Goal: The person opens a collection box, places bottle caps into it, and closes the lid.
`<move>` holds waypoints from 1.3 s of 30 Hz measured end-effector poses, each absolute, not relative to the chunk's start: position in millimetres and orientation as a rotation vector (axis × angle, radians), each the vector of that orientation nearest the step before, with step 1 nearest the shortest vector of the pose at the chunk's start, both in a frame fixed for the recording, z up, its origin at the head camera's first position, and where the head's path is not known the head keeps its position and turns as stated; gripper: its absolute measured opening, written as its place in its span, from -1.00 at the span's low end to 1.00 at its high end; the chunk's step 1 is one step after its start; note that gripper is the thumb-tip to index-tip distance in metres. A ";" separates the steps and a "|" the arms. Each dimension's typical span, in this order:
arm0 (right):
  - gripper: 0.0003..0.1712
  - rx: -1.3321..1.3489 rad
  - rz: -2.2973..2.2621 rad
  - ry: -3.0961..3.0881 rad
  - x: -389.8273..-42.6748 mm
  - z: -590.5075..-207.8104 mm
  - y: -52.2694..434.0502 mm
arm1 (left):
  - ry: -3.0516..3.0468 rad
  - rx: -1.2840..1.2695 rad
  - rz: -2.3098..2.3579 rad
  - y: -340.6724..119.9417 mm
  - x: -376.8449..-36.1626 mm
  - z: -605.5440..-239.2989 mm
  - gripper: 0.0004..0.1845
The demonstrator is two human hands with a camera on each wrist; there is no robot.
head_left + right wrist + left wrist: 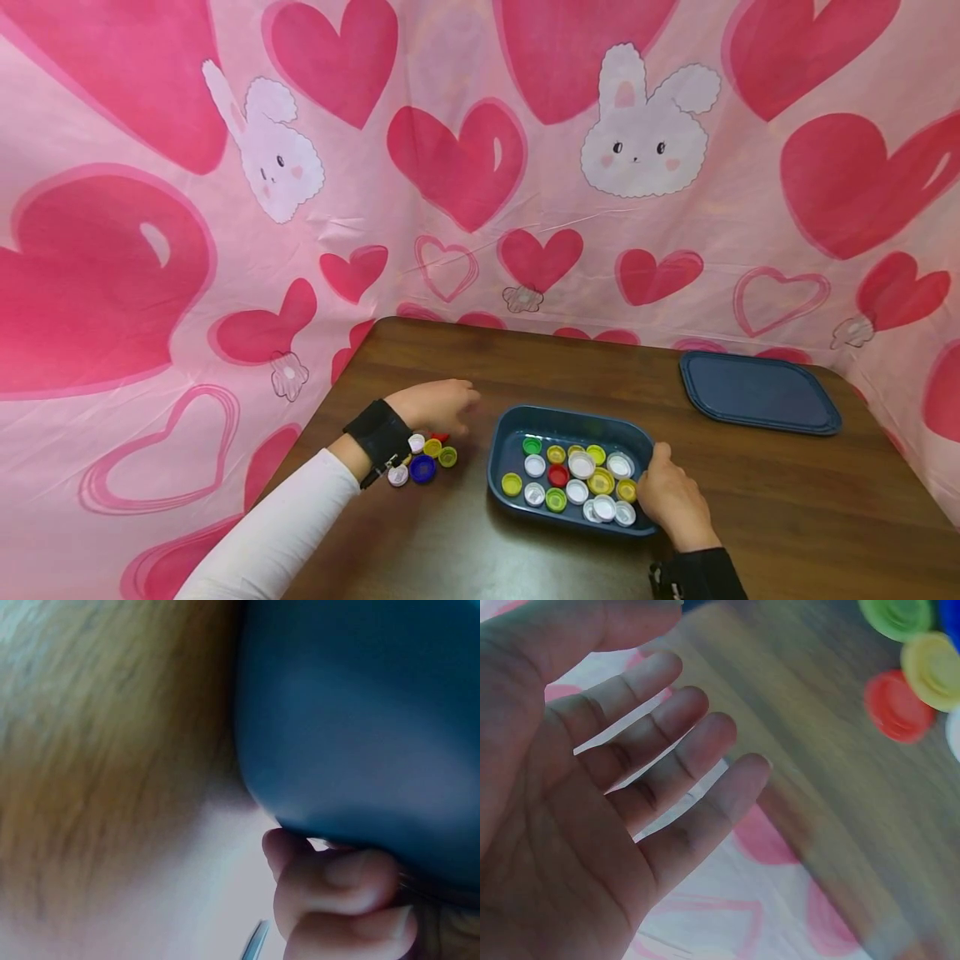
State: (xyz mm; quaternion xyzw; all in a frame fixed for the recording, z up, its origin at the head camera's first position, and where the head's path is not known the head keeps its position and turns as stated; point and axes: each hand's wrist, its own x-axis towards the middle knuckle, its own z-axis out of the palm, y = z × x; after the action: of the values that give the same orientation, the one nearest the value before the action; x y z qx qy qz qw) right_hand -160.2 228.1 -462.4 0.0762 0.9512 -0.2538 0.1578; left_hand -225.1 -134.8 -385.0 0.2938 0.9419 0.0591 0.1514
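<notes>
A dark blue tray sits on the brown table and holds several bottle caps in white, yellow, green and red. My right hand grips the tray's right rim; in the right wrist view its curled fingers hook under the blue tray. My left hand hovers left of the tray, just beyond a small pile of loose caps. In the left wrist view this left hand is spread flat and holds nothing, with a red cap, a yellow cap and a green cap beside it.
A dark blue lid lies flat at the table's back right. A pink cloth backdrop with hearts and bunnies hangs behind and drapes past the table's left edge. Bare tabletop lies between tray and lid.
</notes>
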 end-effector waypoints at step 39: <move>-0.59 0.237 -0.728 2.732 -160.5 -465.0 227.0 | 2.725 0.794 0.223 -165.8 -240.8 -445.2 -0.73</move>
State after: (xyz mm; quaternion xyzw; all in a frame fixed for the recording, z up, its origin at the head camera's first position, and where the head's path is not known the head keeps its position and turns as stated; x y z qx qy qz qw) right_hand -160.5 227.0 -465.0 0.0825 0.9518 -0.2535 0.1516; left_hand -240.8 -165.8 -445.2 0.2757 0.9468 0.0776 0.1466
